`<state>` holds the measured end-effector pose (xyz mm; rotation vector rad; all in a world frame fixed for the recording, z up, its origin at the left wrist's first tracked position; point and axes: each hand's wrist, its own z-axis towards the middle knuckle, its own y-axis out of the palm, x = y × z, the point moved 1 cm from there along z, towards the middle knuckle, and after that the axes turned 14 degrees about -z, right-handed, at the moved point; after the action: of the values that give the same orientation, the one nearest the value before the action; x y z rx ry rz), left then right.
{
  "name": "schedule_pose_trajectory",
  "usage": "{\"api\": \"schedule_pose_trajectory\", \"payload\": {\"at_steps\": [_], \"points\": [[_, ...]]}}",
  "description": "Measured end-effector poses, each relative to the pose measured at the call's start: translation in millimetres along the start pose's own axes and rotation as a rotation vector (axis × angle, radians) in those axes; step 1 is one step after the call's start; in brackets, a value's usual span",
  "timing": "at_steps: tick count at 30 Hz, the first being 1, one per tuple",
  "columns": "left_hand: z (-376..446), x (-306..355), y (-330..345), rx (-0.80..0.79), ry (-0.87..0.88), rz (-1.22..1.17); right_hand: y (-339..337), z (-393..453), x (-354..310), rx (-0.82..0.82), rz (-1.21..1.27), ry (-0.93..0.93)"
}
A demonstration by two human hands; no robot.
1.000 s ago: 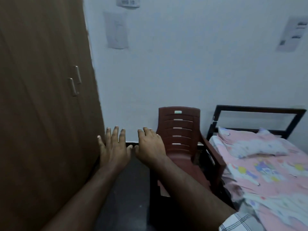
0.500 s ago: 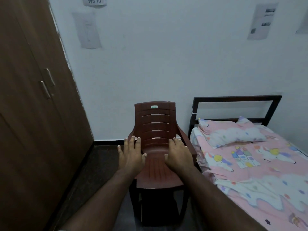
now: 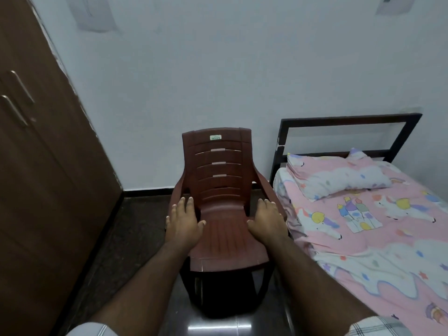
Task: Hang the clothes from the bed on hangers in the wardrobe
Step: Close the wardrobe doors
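Observation:
The brown wardrobe [image 3: 36, 166] fills the left side, its doors closed, with two metal handles [image 3: 17, 100]. The bed [image 3: 378, 226] on the right has a pink patterned sheet and a pillow [image 3: 339, 178]; I see no loose clothes on the part in view. My left hand [image 3: 183, 220] and my right hand [image 3: 266, 220] stretch out palm down, fingers straight, over the two sides of a dark red plastic chair [image 3: 225, 202]. Neither hand holds anything. Whether they touch the armrests is unclear.
The chair stands between wardrobe and bed against the white wall [image 3: 218, 69]. A black metal headboard [image 3: 349, 132] rises behind the pillow. Dark tiled floor [image 3: 135, 234] runs between the wardrobe and the chair.
The view swung right from the wardrobe toward the chair and bed. My hands spread apart, from side by side to the two sides of the chair.

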<state>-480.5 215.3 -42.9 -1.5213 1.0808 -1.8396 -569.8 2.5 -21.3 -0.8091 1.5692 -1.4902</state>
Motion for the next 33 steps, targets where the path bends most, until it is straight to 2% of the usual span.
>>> {"api": "schedule_pose_trajectory", "payload": {"at_steps": [5, 10, 17, 26, 33], "points": [[48, -32, 21, -0.056, -0.091, -0.121, 35, 48, 3, -0.065, 0.086, 0.083], [80, -58, 47, -0.094, -0.197, -0.167, 63, 88, -1, -0.126, 0.072, 0.141], [123, -89, 108, -0.156, -0.393, -0.222, 139, 143, 7, -0.275, 0.035, 0.192], [181, -113, 170, -0.243, -0.513, 0.104, 201, 219, 31, -0.41, -0.059, 0.179], [218, -133, 183, -0.217, -0.585, 0.244, 225, 276, 64, -0.357, -0.177, 0.242]]}}
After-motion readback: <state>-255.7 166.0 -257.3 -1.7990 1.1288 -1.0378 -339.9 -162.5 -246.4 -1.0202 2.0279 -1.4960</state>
